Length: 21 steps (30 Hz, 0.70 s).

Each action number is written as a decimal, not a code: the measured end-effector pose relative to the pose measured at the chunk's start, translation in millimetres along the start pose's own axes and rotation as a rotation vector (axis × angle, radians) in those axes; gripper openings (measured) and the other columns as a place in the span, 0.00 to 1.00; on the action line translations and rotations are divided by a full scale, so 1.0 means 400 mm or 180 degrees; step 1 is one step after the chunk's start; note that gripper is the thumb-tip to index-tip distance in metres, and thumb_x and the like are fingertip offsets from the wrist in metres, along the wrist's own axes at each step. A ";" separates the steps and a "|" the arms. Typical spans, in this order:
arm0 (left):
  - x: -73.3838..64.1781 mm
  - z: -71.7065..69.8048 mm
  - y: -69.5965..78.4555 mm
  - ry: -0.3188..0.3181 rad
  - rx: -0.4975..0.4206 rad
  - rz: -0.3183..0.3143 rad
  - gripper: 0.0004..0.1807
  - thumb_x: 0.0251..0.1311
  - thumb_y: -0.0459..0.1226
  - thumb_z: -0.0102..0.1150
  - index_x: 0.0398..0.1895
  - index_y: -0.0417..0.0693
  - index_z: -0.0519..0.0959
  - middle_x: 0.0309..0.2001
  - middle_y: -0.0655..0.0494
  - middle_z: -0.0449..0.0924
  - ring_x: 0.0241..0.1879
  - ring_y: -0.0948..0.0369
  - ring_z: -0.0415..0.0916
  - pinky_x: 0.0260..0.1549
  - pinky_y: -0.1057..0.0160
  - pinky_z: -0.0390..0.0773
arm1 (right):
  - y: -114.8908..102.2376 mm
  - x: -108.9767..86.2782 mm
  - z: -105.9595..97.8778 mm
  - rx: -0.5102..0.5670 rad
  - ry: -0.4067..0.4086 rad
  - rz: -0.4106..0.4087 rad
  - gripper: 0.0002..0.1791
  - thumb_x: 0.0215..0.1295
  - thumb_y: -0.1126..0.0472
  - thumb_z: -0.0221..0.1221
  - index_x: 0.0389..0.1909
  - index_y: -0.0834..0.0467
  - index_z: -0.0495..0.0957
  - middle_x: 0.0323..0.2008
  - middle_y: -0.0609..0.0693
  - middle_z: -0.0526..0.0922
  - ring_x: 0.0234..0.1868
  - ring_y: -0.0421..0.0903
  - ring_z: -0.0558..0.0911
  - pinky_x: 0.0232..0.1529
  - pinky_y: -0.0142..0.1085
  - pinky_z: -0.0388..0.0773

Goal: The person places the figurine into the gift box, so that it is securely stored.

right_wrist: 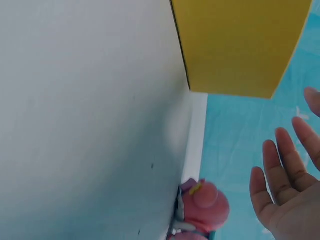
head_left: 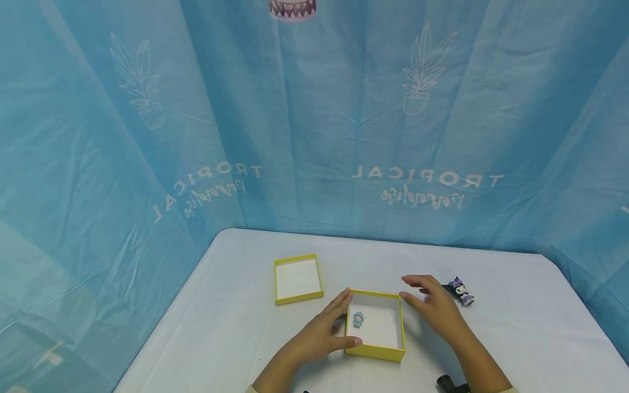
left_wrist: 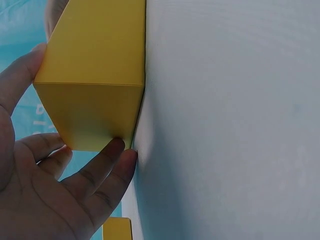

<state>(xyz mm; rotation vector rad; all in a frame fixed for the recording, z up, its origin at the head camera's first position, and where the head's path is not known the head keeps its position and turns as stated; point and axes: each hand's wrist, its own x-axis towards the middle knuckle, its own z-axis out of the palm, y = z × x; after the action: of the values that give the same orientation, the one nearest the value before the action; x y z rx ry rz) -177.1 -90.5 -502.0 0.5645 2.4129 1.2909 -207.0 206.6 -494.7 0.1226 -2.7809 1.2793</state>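
A square yellow box (head_left: 375, 352) with a white inside stands open-topped near the front of the table. A small light-blue figurine (head_left: 357, 320) is inside it, by the left wall. My left hand (head_left: 321, 335) spans the box's left side, thumb at the near rim and fingertips around the far left corner. In the left wrist view, fingers (left_wrist: 95, 170) touch the yellow wall (left_wrist: 90, 115). My right hand (head_left: 437, 308) hovers off the box's right side, its fingers loosely extended and holding nothing. A gap separates it from the box in the right wrist view.
A shallow yellow lid (head_left: 297, 278) lies inside-up, left of and behind the box. Beyond my right hand lies a black, white and purple figurine (head_left: 462, 292). A dark object (head_left: 449, 385) shows at the bottom edge. Blue curtain (head_left: 314, 120) hangs behind the table.
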 end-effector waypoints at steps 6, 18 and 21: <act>0.002 0.001 -0.003 -0.0017 -0.0032 0.0009 0.55 0.56 0.59 0.69 0.82 0.66 0.48 0.79 0.85 0.35 0.80 0.57 0.50 0.66 0.57 0.76 | 0.016 -0.002 -0.020 0.0011 0.0057 0.0048 0.28 0.66 0.42 0.65 0.63 0.50 0.77 0.63 0.54 0.77 0.64 0.57 0.76 0.64 0.55 0.79; 0.002 0.002 -0.004 -0.0010 -0.0056 -0.0008 0.55 0.55 0.60 0.69 0.82 0.69 0.48 0.79 0.84 0.35 0.81 0.57 0.50 0.67 0.57 0.75 | 0.036 -0.015 -0.054 0.0004 -0.0042 0.0455 0.37 0.63 0.34 0.63 0.68 0.49 0.73 0.67 0.55 0.71 0.65 0.59 0.74 0.62 0.54 0.80; 0.002 0.002 -0.004 -0.0002 -0.0050 -0.0004 0.54 0.55 0.60 0.69 0.81 0.70 0.48 0.79 0.84 0.36 0.81 0.57 0.50 0.67 0.57 0.76 | 0.047 -0.017 -0.060 -0.0070 -0.0009 0.0398 0.37 0.65 0.35 0.63 0.68 0.51 0.73 0.67 0.56 0.72 0.66 0.60 0.73 0.63 0.59 0.77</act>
<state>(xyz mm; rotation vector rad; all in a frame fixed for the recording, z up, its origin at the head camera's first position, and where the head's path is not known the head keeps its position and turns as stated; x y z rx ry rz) -177.5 -90.4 -504.0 0.5588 2.4002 1.3076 -201.3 237.3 -493.9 -0.0517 -2.8444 1.2747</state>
